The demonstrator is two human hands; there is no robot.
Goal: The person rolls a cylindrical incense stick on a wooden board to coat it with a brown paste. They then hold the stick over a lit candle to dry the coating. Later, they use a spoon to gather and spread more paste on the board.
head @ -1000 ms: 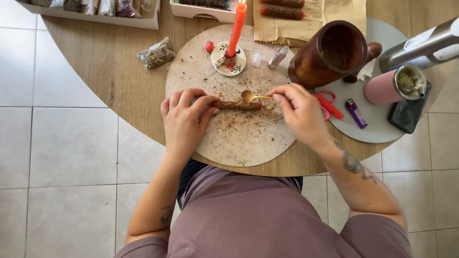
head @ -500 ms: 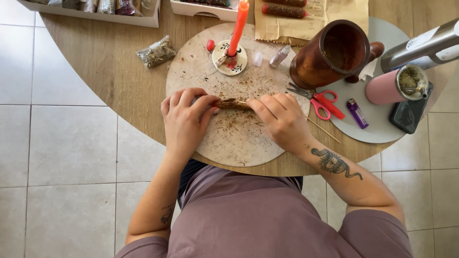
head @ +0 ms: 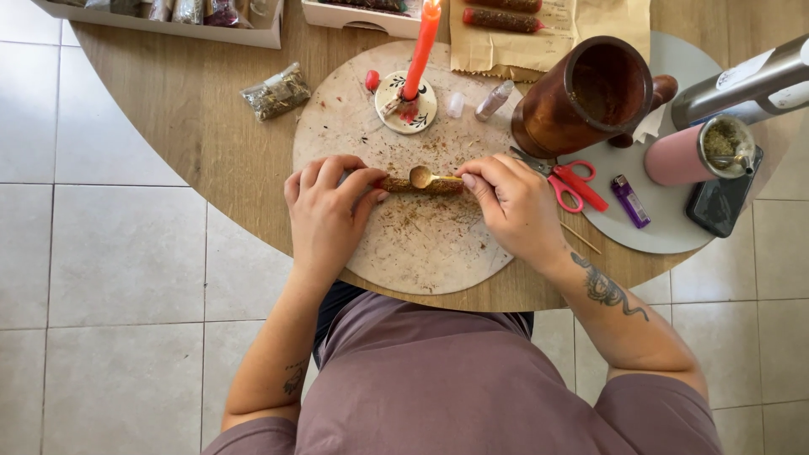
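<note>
Your left hand (head: 324,211) pinches one end of a short herb-coated roll (head: 419,185), thumb and fingertips closed on it so it lies flat and cannot spin on the round board (head: 421,253). That pinned end looks like the reason the roll stays level, lengthwise between your two hands, near the middle of the board.

Your right hand (head: 514,206) closes its grip on the handle of a small golden spoon (head: 425,176), with the bowl sitting just over the top of the roll. Holding it low and close seems to let whatever is in the bowl land on the roll rather than beyond it. Whether the bowl touches the surface cannot be told.

The board is strewn with loose brown flakes, so it appears to serve as a catch surface that keeps spill off the wooden counter (head: 194,135).

A lit orange candle (head: 421,46) stands upright in a small painted holder at the far edge of the board, close at hand yet clear of your fingers. To the right stand a dark wooden mortar (head: 586,93), red-handled scissors (head: 569,181) and a purple lighter (head: 629,200), all beside your right hand. A small bag of dried herbs (head: 275,91) lies on the counter to the left of the board.
</note>
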